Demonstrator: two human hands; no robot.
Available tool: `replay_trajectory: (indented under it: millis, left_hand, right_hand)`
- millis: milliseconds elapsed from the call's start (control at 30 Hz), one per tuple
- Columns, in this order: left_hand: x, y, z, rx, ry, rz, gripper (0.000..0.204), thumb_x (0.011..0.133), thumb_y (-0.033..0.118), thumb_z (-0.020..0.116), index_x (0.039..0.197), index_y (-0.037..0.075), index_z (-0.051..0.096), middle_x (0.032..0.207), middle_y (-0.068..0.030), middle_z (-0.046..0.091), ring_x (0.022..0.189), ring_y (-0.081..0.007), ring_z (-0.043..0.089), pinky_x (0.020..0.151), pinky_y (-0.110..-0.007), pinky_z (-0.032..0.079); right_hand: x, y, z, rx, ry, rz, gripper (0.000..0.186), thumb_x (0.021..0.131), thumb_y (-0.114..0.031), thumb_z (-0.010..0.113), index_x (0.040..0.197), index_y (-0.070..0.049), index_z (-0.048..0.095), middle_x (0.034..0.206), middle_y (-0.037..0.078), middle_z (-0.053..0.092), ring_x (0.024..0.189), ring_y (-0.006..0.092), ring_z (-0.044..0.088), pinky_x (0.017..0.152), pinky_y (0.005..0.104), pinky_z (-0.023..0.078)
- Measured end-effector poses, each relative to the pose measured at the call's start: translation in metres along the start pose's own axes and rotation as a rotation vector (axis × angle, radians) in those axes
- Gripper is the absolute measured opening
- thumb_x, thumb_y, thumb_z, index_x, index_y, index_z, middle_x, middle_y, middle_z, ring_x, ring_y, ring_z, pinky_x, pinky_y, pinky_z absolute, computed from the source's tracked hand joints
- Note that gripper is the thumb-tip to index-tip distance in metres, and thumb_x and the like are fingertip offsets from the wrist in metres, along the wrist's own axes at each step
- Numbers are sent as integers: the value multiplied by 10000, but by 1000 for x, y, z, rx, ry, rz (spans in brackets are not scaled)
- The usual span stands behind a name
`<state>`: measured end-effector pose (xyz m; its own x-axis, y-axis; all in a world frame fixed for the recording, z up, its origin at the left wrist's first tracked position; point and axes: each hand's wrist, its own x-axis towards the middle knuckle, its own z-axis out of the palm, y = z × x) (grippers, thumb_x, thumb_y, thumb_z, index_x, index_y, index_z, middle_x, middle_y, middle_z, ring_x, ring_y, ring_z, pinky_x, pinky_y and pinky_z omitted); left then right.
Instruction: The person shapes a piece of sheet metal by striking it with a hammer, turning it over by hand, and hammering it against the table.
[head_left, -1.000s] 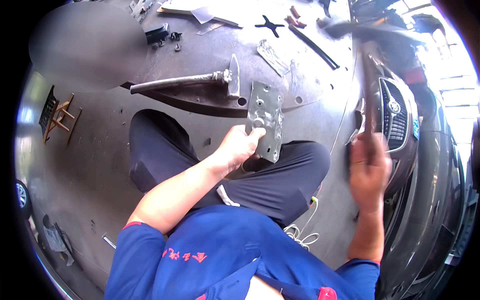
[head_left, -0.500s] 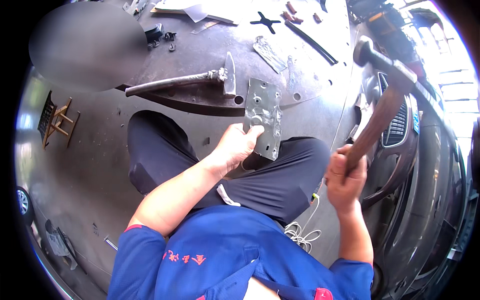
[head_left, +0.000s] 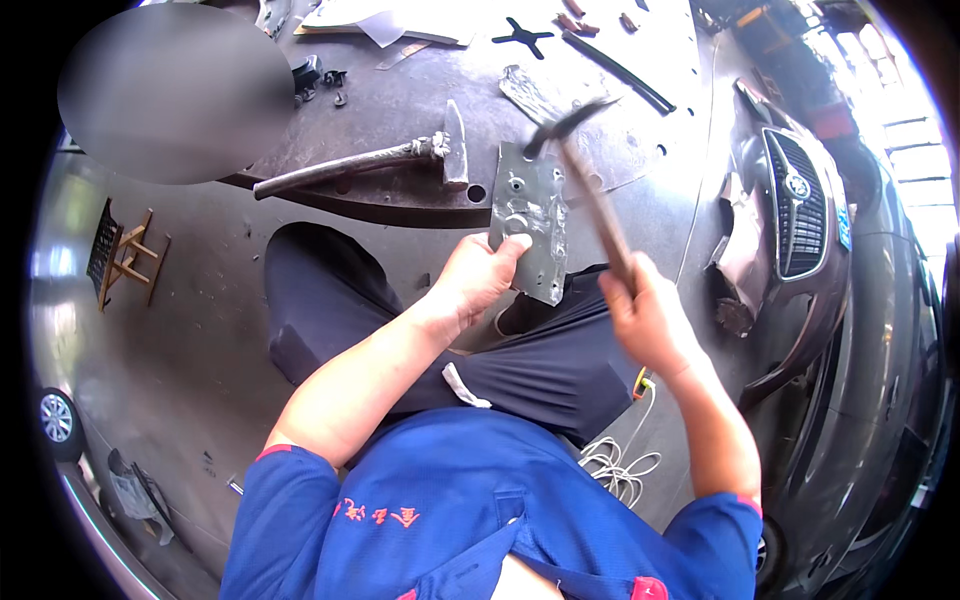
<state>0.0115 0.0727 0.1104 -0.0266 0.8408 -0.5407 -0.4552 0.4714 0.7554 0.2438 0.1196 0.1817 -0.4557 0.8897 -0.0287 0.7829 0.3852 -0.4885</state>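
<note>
The fingers of the left hand pinch the metal plate at its left edge, long axis pointing toward the worktop; rightward, the right hand grips a hammer (head near the far end; contact unclear).

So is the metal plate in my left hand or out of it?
In: your left hand grips the metal plate, with the thumb lying over its face.

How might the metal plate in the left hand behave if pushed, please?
The plate is probably stiff, showing no sag with the left hand gripping one side. Laid flat and pushed, it might rock, given its uneven surface.
</note>
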Motion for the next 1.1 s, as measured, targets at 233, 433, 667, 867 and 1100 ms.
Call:
replay_trajectory:
  millis: [233,433,667,867,1100]
  left_hand:
    - [29,-41,-6,-76,10,147,356,1072,340,600,1139,19,740,882,-33,750,485,-42,508,375,-250,354]
    - [-2,-5,-11,92,76,-43,374,1056,369,636,1017,19,762,809,-26,720,443,-47,433,341,-277,254]
    - [22,-27,-7,9,20,53,354,1071,346,643,1082,13,763,870,-52,750,612,-86,603,517,-275,476]
    - [27,-34,-12,-110,-32,87,306,1086,264,633,1146,-9,759,999,-68,774,858,-115,687,790,-296,559]
    - [32,-33,-19,-107,-18,58,262,1094,207,639,1168,-28,728,1066,-94,779,902,-165,744,818,-316,610]
  right_hand:
    - [1,-18,-11,301,303,-136,248,1081,-228,682,997,-38,546,683,76,566,610,133,545,593,307,460]
    - [2,-41,-36,33,32,14,272,1051,-254,706,1004,-17,581,747,197,658,605,378,637,614,427,520]
    - [-20,17,2,63,12,40,274,1043,-262,710,1060,-13,596,787,212,666,655,383,662,667,442,539]
    - [-32,-11,-21,398,272,-36,206,1056,-174,715,1004,-30,578,673,40,523,621,71,475,564,272,433]
    - [-20,-25,-37,170,62,142,220,1047,-215,695,1067,-16,606,731,204,642,628,395,640,633,431,524]
